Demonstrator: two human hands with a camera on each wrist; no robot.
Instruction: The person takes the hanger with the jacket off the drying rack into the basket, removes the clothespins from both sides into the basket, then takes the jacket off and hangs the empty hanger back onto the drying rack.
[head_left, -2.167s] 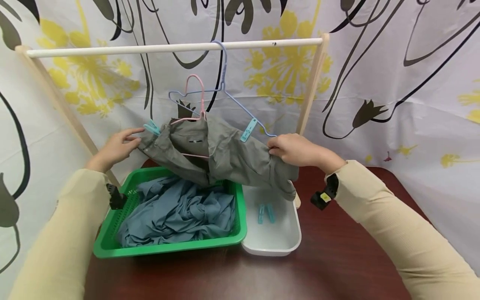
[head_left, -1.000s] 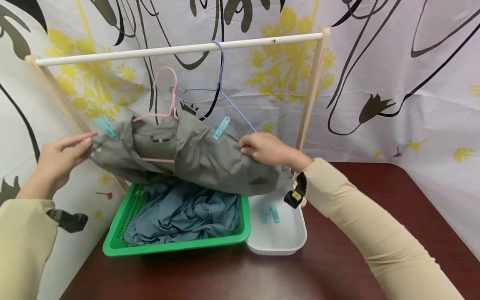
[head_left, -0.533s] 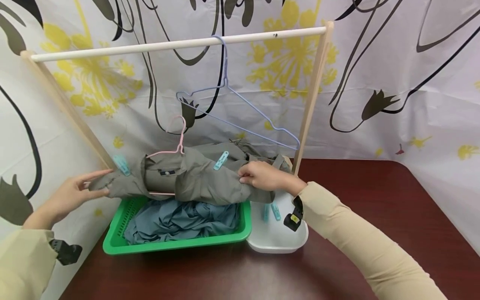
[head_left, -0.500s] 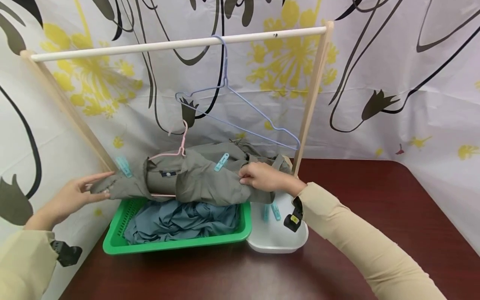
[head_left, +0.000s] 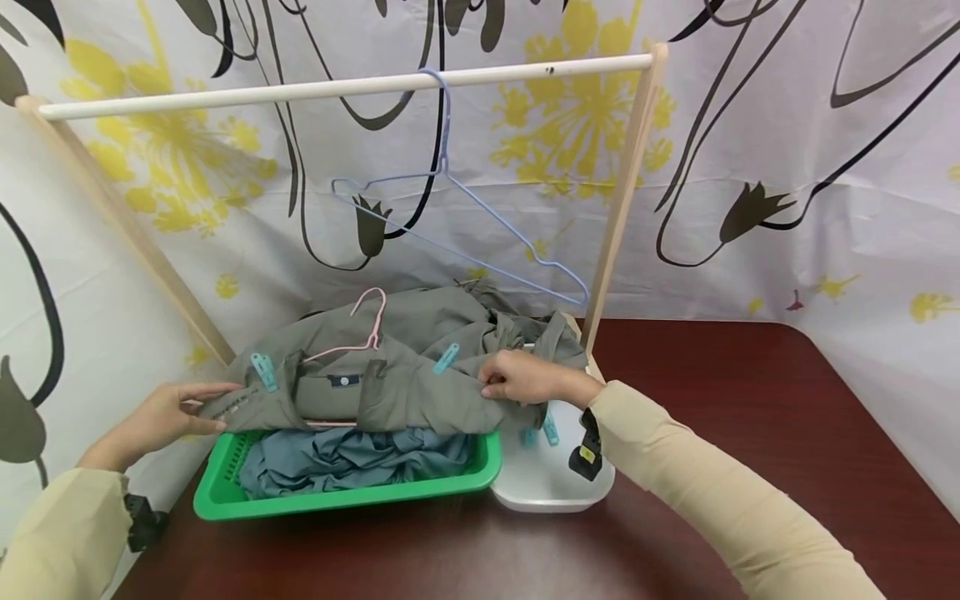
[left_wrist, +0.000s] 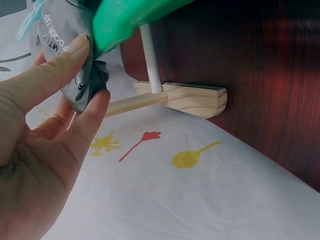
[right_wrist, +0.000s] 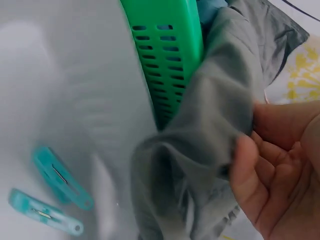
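Note:
A grey shirt lies spread over the green basket, its collar label facing up. A pink hanger is inside it, with the hook sticking out at the neck. Turquoise clothespins sit on both shoulders. My left hand pinches the shirt's left side between thumb and fingers; printed lettering shows there in the left wrist view. My right hand pinches the cloth on the other side, and in the right wrist view folds of grey fabric hang from it.
Blue-grey cloth fills the basket. Beside it stands a white tub holding two turquoise clothespins. Behind, a blue hanger hangs from the white bar of a wooden rack. All stand on a dark red table.
Both hands carried the shirt and pink hanger left, away from the blue hanger, then lowered them onto the basket. The blue hanger now hangs free on the bar.

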